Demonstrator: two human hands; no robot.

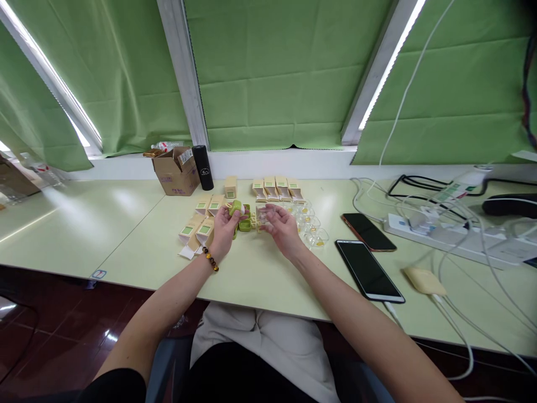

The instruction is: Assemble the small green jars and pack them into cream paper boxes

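A small green capped piece (236, 207) with a pale part at its side is pinched in my left hand (225, 228), above the middle of the table. My right hand (286, 230) has its fingers closed around a clear plastic piece (263, 214), a short way to the right. Between the hands, several green pieces (245, 224) rest on the table, partly hidden by my fingers. Cream boxes (191, 230) with green windows stand left of my left hand, some with flaps open. Clear plastic cups (316, 237) with yellow spots lie right of my right hand.
More cream boxes (278, 189) line the back. A cardboard box (176, 172) and a black bottle (203, 168) stand at the rear left. Two phones (369, 271), a power strip (453, 240), a cream charger (424, 281) and tangled cables occupy the right side.
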